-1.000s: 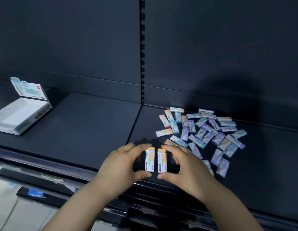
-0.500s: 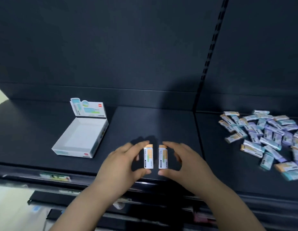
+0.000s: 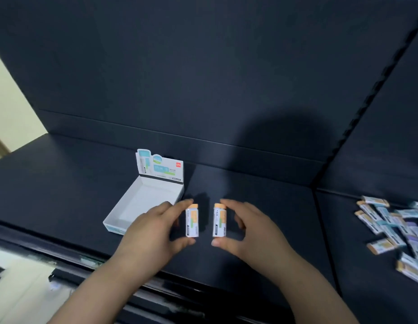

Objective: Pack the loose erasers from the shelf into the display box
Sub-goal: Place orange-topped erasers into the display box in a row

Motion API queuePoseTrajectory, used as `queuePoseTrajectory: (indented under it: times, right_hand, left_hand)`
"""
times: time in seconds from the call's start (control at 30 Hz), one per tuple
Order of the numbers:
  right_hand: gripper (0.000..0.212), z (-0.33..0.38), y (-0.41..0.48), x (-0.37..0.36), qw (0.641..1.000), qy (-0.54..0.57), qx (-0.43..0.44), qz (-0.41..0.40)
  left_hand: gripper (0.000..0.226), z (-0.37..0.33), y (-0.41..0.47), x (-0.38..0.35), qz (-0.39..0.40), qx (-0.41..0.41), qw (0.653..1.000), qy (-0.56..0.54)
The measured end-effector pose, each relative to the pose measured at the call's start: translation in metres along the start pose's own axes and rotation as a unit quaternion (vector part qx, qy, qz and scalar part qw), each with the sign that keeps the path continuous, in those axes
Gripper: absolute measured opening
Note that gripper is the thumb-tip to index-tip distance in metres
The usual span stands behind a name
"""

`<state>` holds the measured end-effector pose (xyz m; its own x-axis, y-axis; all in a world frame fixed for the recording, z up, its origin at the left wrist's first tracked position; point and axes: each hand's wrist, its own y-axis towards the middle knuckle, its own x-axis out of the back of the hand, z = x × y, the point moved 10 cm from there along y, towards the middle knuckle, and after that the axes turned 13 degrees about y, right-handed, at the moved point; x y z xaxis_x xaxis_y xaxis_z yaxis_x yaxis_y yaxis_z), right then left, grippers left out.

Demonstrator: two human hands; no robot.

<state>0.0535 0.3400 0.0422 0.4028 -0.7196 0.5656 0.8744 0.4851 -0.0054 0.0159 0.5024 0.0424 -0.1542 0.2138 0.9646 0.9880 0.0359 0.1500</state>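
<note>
My left hand [image 3: 154,228] pinches an orange-tipped white eraser [image 3: 192,220] upright between forefinger and thumb. My right hand [image 3: 247,230] pinches a second such eraser [image 3: 219,222] the same way, a small gap apart from the first. The white display box [image 3: 142,202], with its printed lid flap standing up at the back, sits on the dark shelf just left of my left hand and looks empty inside. My left hand covers the box's near right corner. A pile of several loose erasers [image 3: 395,225] lies on the shelf at the far right.
The dark shelf deck [image 3: 63,183] runs left and right, with a dark back panel behind it. A slotted upright [image 3: 367,101] divides two shelf bays on the right. The shelf's front edge [image 3: 63,251] runs below my forearms, with pale floor at the lower left.
My view and both hands have swung left along the shelf, away from the eraser pile to beside the display box. The two held erasers have drawn slightly apart.
</note>
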Motion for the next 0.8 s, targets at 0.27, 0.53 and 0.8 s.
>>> queuePoseTrajectory:
  times: [0.27, 0.53, 0.8]
  right_hand:
    - [0.075, 0.031, 0.05, -0.041, 1.0, -0.017, 0.009, 0.009]
    - [0.077, 0.068, 0.108, -0.106, 0.99, -0.139, -0.019, 0.006]
    - [0.056, 0.06, 0.141, -0.134, 0.967, -0.241, -0.082, -0.01]
  left_hand:
    - [0.069, 0.094, 0.019, 0.021, 0.009, 0.05, 0.997, 0.051]
    - [0.072, 0.156, 0.057, 0.014, 0.097, -0.017, 0.993, 0.065]
    - [0.061, 0.145, 0.087, -0.014, 0.147, -0.109, 0.98, 0.076]
